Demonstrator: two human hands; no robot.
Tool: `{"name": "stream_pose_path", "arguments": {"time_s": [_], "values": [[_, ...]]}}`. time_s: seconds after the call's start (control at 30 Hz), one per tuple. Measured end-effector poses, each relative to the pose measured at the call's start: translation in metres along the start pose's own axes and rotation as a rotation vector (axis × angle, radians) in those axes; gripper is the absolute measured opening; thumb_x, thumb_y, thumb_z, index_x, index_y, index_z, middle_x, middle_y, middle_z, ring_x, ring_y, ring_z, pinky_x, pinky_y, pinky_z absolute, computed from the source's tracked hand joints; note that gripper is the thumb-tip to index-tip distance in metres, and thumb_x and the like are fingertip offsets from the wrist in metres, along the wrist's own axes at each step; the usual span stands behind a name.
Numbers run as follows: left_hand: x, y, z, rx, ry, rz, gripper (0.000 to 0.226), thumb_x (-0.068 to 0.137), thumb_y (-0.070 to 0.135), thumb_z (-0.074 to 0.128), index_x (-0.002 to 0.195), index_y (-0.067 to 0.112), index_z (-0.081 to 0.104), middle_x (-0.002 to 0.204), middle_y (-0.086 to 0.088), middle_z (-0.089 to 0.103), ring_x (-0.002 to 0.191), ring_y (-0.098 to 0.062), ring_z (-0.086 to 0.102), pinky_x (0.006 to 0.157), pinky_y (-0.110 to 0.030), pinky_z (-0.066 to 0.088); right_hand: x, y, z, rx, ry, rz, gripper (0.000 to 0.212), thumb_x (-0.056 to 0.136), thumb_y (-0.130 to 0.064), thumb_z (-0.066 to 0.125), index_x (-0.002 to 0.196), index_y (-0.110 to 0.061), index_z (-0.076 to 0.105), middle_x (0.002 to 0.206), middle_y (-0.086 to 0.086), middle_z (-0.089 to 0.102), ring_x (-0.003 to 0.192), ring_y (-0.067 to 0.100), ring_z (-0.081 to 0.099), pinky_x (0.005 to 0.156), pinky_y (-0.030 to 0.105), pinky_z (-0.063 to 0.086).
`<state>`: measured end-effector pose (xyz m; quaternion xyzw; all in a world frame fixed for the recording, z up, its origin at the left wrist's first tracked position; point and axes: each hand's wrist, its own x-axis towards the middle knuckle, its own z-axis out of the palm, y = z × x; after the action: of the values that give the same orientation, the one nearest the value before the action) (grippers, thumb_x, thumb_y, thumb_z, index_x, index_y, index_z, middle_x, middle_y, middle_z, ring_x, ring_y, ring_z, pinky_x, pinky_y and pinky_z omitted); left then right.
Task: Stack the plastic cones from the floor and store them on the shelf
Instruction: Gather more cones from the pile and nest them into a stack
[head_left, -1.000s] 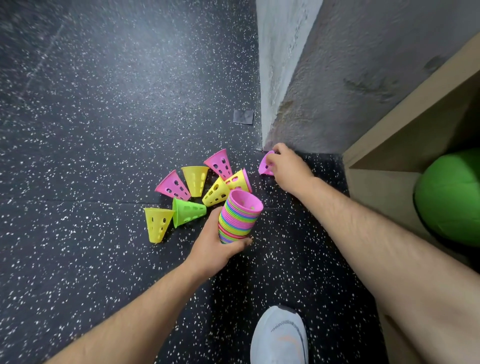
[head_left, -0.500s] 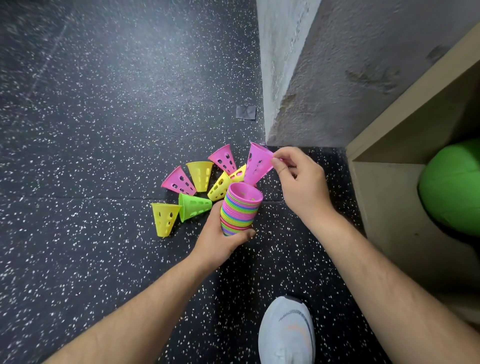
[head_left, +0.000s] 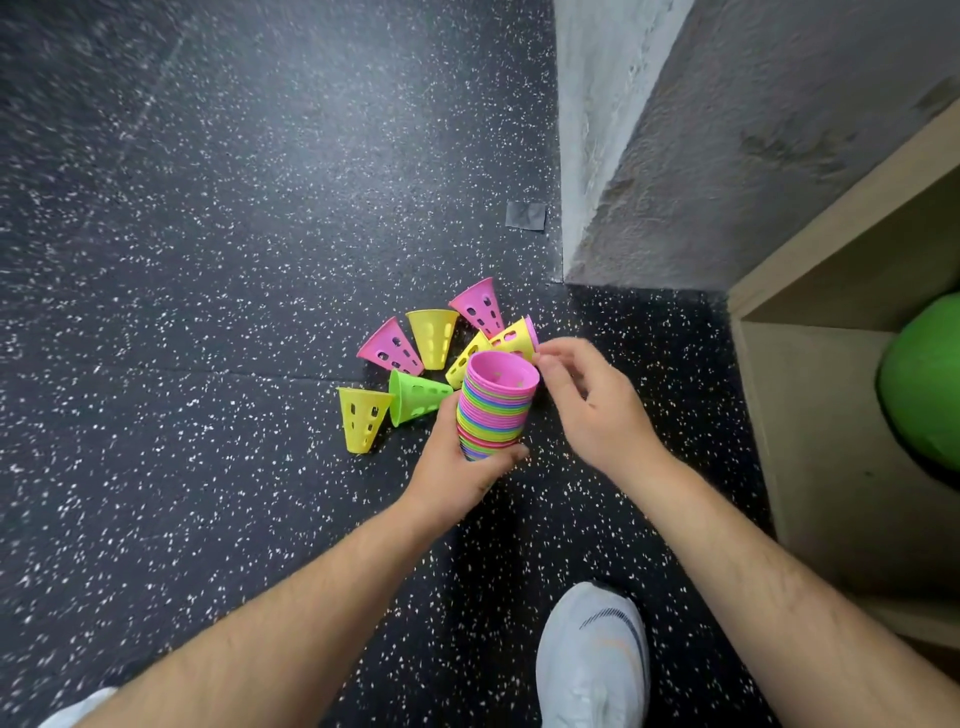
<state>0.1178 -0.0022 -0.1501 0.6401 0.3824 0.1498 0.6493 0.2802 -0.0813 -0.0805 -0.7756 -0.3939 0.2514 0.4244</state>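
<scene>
Our left hand (head_left: 457, 467) is wrapped around the stack (head_left: 496, 410), pink cone on top, held just above the floor (head_left: 208, 260). Right hand (head_left: 587, 405) sits beside its rim, fingers loosely curled, holding nothing. Seven loose cones (head_left: 421, 397) lie on their sides just behind the stack. The shelf (head_left: 810, 441) is off to our right.

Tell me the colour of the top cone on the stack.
Pink, with small holes; the top cone shows best in the head view, the only one.
</scene>
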Motion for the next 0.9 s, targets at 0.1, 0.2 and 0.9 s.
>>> {"name": "stream_pose_path", "arguments": {"time_s": [0.1, 0.2, 0.9], "values": [[-0.002, 0.001, 0.0, 0.015, -0.001, 0.005, 0.071, 0.077, 0.017, 0.09, 0.133, 0.023, 0.047, 0.113, 0.008, 0.064, 0.093, 0.009, 0.062, 0.082, -0.008, 0.047, 0.027, 0.021, 0.005, -0.085, 0.132, 0.129, 0.019, 0.1, -0.027, 0.056, 0.117, -0.022, 0.063, 0.11, -0.009, 0.066, 0.096, 0.0, 0.061, 0.09, 0.022, 0.049], [-0.004, 0.0, -0.001, 0.01, 0.002, 0.005, 0.073, 0.077, 0.018, 0.09, 0.133, 0.029, 0.045, 0.119, 0.007, 0.063, 0.099, 0.007, 0.062, 0.086, -0.008, 0.046, 0.053, 0.045, 0.014, -0.226, 0.052, 0.274, 0.034, 0.096, -0.036, 0.062, 0.124, -0.018, 0.062, 0.12, 0.0, 0.061, 0.096, 0.009, 0.06, 0.087, 0.027, 0.047], [-0.003, 0.004, -0.003, -0.01, 0.009, -0.057, 0.069, 0.079, 0.014, 0.088, 0.133, 0.021, 0.046, 0.109, 0.01, 0.065, 0.087, 0.014, 0.061, 0.08, -0.007, 0.048, 0.049, 0.001, -0.017, -0.195, 0.345, -0.212, 0.015, 0.095, -0.016, 0.066, 0.106, -0.014, 0.076, 0.101, 0.002, 0.067, 0.094, 0.01, 0.061, 0.087, 0.027, 0.05]]}}
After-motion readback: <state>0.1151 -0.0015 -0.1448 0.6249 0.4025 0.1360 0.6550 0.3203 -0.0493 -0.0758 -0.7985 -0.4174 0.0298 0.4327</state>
